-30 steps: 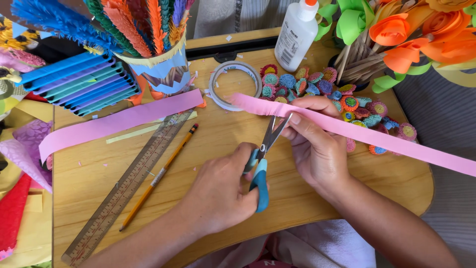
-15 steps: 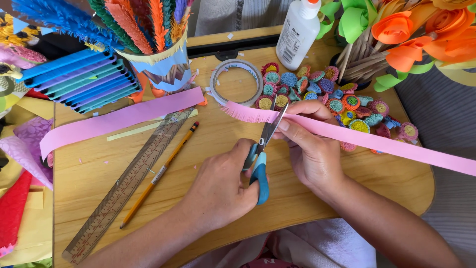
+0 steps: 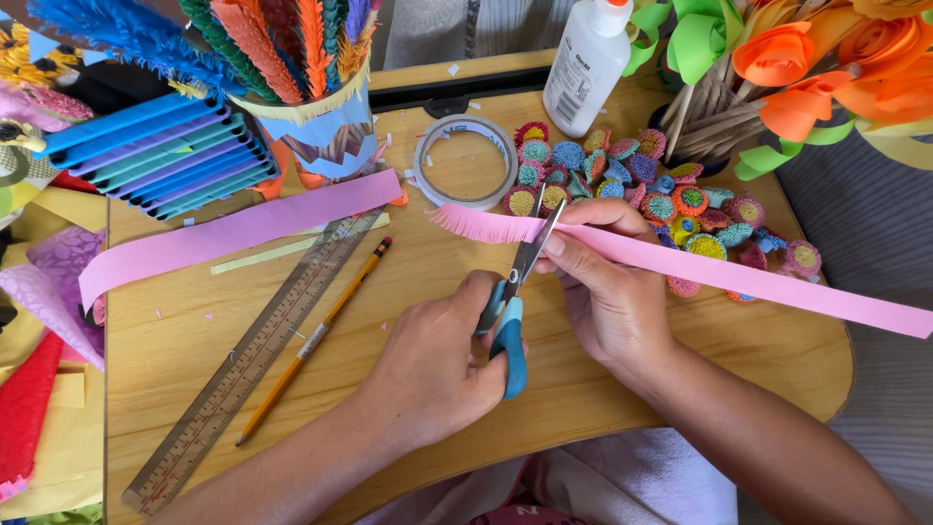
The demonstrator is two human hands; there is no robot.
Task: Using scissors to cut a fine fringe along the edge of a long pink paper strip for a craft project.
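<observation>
My left hand (image 3: 432,365) grips blue-handled scissors (image 3: 512,342), whose blades point up and cross the near edge of a long pink paper strip (image 3: 758,282). My right hand (image 3: 607,292) pinches that strip just right of the blades and holds it above the wooden table (image 3: 680,389). The strip's left end (image 3: 471,222) is cut into a fine fringe. Its uncut part runs off to the right, past the table's edge.
A second pink strip (image 3: 233,233), a ruler (image 3: 253,355) and a pencil (image 3: 311,340) lie to the left. Behind the hands are a tape roll (image 3: 466,160), a glue bottle (image 3: 583,63), several rolled paper flowers (image 3: 680,194) and a cup of fringed paper (image 3: 311,107).
The strip has slid left through my right hand and its fringed end has grown longer. The scissors stay at the strip, still snipping its edge.
</observation>
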